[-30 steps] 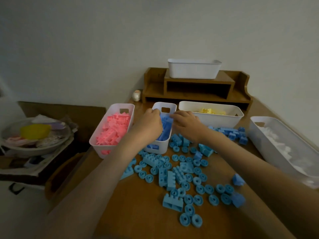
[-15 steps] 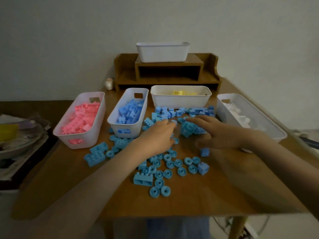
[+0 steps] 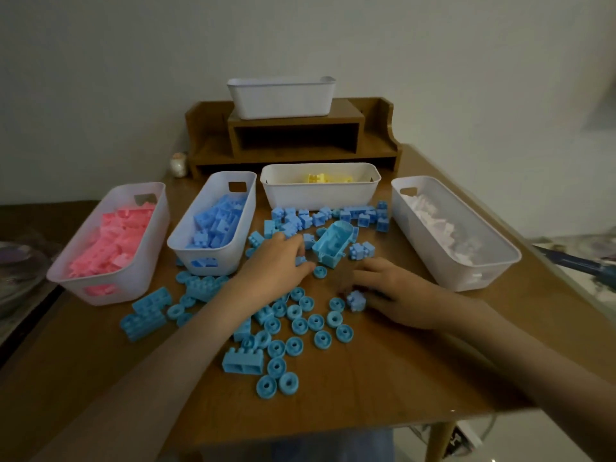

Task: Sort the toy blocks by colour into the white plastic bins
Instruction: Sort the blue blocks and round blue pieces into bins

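Observation:
Loose blue blocks (image 3: 326, 215) and several blue wheels (image 3: 300, 325) are spread over the wooden table (image 3: 383, 388). My left hand (image 3: 271, 268) reaches into them, its thumb and fingers closing on a small blue block (image 3: 300, 260) beside a large light-blue shell piece (image 3: 333, 245). My right hand (image 3: 396, 290) lies low on the table, its blurred fingers curled round another small blue block (image 3: 356, 300). Behind stand the blue bin (image 3: 213, 263), the pink bin (image 3: 131, 285), the yellow bin (image 3: 320, 196) and the white-block bin (image 3: 463, 273).
A wooden shelf unit (image 3: 213, 155) stands at the table's back with an empty white bin (image 3: 281, 100) on top. Larger blue bricks (image 3: 146, 311) lie at front left, another brick (image 3: 243, 362) near the front. Clutter sits off the table on the left.
Both hands left the blue bin and came back down to the loose pile. Since half a second ago the right hand has drawn nearer to me, onto a small block.

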